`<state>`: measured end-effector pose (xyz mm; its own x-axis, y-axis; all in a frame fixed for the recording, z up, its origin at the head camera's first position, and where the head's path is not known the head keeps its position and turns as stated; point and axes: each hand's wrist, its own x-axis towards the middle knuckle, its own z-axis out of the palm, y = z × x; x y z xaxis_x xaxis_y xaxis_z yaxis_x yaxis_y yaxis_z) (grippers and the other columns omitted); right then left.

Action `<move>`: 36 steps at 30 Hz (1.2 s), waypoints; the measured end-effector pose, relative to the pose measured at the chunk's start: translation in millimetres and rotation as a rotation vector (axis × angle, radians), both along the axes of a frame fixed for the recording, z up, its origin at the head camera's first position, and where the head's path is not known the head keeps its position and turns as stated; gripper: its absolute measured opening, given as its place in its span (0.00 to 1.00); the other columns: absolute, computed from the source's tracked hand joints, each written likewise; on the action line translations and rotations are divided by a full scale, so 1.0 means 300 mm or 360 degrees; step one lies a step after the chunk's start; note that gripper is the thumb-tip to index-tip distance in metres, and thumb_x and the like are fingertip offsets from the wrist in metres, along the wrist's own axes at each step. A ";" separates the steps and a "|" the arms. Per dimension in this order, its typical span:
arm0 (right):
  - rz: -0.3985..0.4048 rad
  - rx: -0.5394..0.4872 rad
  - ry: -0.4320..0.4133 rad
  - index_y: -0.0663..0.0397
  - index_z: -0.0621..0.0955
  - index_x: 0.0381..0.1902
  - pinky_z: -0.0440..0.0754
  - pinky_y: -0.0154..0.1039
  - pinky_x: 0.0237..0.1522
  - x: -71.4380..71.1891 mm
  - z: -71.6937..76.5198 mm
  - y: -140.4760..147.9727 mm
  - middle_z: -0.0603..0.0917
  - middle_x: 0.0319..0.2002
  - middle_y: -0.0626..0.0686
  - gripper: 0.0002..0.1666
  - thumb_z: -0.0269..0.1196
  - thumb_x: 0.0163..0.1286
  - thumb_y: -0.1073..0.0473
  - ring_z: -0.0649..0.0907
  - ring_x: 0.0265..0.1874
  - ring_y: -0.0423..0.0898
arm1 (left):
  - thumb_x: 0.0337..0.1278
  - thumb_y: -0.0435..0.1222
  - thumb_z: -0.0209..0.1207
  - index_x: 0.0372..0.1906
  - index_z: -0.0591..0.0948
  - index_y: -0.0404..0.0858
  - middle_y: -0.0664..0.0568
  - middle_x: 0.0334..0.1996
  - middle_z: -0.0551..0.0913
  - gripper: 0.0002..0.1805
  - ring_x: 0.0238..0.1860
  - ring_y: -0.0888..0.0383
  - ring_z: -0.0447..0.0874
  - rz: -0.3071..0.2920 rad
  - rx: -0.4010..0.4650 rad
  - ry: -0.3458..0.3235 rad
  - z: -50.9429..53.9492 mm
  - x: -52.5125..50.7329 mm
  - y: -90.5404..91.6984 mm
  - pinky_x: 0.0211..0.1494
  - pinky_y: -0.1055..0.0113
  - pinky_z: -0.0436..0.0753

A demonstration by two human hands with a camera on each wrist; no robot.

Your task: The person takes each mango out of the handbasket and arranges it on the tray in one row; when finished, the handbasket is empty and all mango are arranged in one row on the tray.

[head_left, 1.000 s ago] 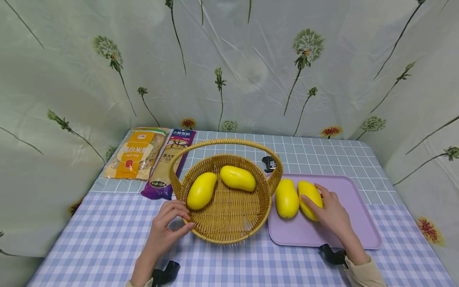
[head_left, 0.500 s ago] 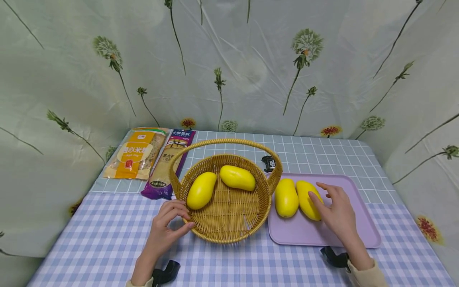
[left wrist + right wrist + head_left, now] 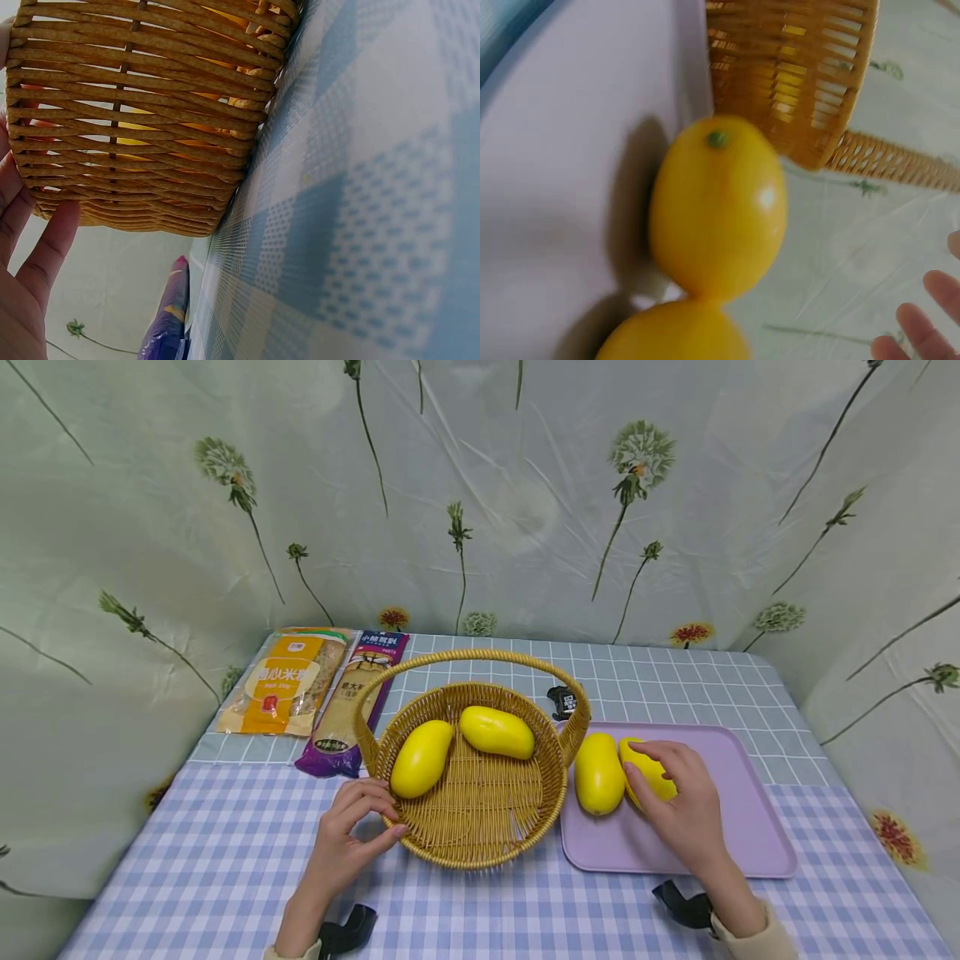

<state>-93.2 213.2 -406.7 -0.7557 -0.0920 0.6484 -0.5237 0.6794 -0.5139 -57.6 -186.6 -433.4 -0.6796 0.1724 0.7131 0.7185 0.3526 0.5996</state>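
A round wicker basket (image 3: 468, 827) with a tall handle stands mid-table, one yellow mango (image 3: 422, 760) at its left and another mango (image 3: 497, 732) at its back. My left hand (image 3: 347, 831) holds the basket's left front rim, thumb against the outer weave in the left wrist view. Two more mangoes lie side by side on a lilac tray (image 3: 738, 810): a left mango (image 3: 599, 775) and a right mango (image 3: 651, 767). Over the right one hovers my right hand (image 3: 686, 806), fingers spread and bent, partly hiding it. In the right wrist view its fingertips (image 3: 922, 330) stand apart from the mangoes.
A purple pasta packet (image 3: 352, 702) and an orange-labelled bag (image 3: 285, 685) lie left behind the basket. A small black item (image 3: 562, 702) sits behind the handle's right foot. The tray's left edge is close to the basket. A floral curtain (image 3: 480, 510) hangs behind the table.
My right hand first drew back rightward off the right mango, then came left over it again. That mango tilted slightly on the tray. The left hand and basket stayed put.
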 end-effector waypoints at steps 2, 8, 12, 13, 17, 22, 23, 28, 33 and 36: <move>0.0065 -0.0030 0.0027 0.61 0.83 0.45 0.71 0.32 0.36 0.003 0.009 -0.017 0.81 0.42 0.55 0.20 0.69 0.51 0.70 0.75 0.42 0.48 | 0.44 0.34 0.72 0.26 0.78 0.38 0.46 0.33 0.80 0.11 0.43 0.44 0.74 0.0000 -0.0001 0.0002 0.000 0.000 0.000 0.58 0.68 0.69; 0.0263 -0.0134 0.0150 0.58 0.83 0.44 0.73 0.34 0.35 0.000 0.029 -0.070 0.81 0.42 0.53 0.16 0.67 0.56 0.65 0.76 0.41 0.47 | 0.41 0.31 0.72 0.26 0.79 0.37 0.46 0.33 0.80 0.11 0.43 0.44 0.74 0.0001 -0.0005 0.0005 0.002 -0.003 0.001 0.58 0.68 0.69; 0.0362 -0.0164 0.0183 0.58 0.83 0.43 0.73 0.31 0.35 -0.005 0.036 -0.107 0.82 0.40 0.52 0.14 0.66 0.58 0.61 0.77 0.39 0.46 | 0.43 0.34 0.72 0.25 0.79 0.37 0.50 0.34 0.80 0.11 0.43 0.42 0.74 0.0001 -0.0003 0.0014 0.004 -0.003 0.002 0.58 0.67 0.69; 0.0381 -0.0165 0.0184 0.58 0.83 0.43 0.73 0.31 0.35 -0.006 0.037 -0.117 0.82 0.40 0.52 0.14 0.66 0.58 0.62 0.77 0.38 0.46 | 0.44 0.34 0.72 0.25 0.79 0.37 0.50 0.34 0.80 0.11 0.42 0.42 0.74 0.0001 -0.0002 0.0017 0.004 -0.003 0.002 0.58 0.67 0.69; 0.0472 -0.0176 0.0188 0.60 0.83 0.42 0.74 0.31 0.33 -0.013 0.040 -0.159 0.83 0.38 0.53 0.15 0.67 0.54 0.67 0.77 0.36 0.47 | 0.45 0.35 0.71 0.25 0.79 0.37 0.50 0.34 0.80 0.11 0.43 0.42 0.74 0.0002 0.0000 0.0018 0.004 -0.002 0.002 0.58 0.67 0.69; 0.0583 -0.0189 0.0205 0.60 0.83 0.42 0.75 0.30 0.37 -0.024 0.053 -0.213 0.83 0.37 0.54 0.14 0.66 0.55 0.66 0.78 0.35 0.49 | 0.44 0.34 0.72 0.26 0.79 0.37 0.50 0.34 0.80 0.11 0.43 0.42 0.74 0.0002 -0.0001 0.0009 0.003 0.000 0.002 0.58 0.67 0.69; 0.0603 -0.0186 0.0208 0.59 0.83 0.42 0.75 0.30 0.36 -0.027 0.058 -0.223 0.83 0.38 0.53 0.14 0.66 0.56 0.65 0.78 0.35 0.49 | 0.44 0.34 0.72 0.26 0.79 0.37 0.50 0.34 0.80 0.11 0.43 0.42 0.74 0.0003 -0.0001 0.0009 0.004 0.000 0.002 0.58 0.67 0.69; 0.0686 -0.0158 0.0200 0.55 0.83 0.44 0.75 0.31 0.28 -0.042 0.091 -0.272 0.83 0.39 0.50 0.12 0.64 0.62 0.61 0.77 0.30 0.46 | 0.43 0.32 0.72 0.26 0.79 0.37 0.45 0.33 0.80 0.11 0.43 0.43 0.74 0.0006 -0.0010 0.0003 0.004 -0.001 0.001 0.59 0.68 0.68; 0.0685 -0.0081 0.0148 0.53 0.83 0.43 0.78 0.33 0.29 -0.058 0.123 -0.319 0.83 0.39 0.47 0.11 0.65 0.62 0.60 0.78 0.31 0.43 | 0.40 0.30 0.73 0.26 0.79 0.37 0.47 0.34 0.80 0.11 0.43 0.42 0.74 0.0003 -0.0014 -0.0005 0.003 0.000 0.001 0.59 0.68 0.68; 0.0623 0.0015 0.0034 0.52 0.83 0.43 0.81 0.36 0.34 -0.067 0.141 -0.345 0.83 0.40 0.46 0.11 0.65 0.62 0.58 0.80 0.35 0.42 | 0.36 0.27 0.73 0.26 0.79 0.37 0.50 0.35 0.80 0.13 0.43 0.41 0.74 0.0008 -0.0017 -0.0005 0.004 0.001 0.002 0.59 0.68 0.68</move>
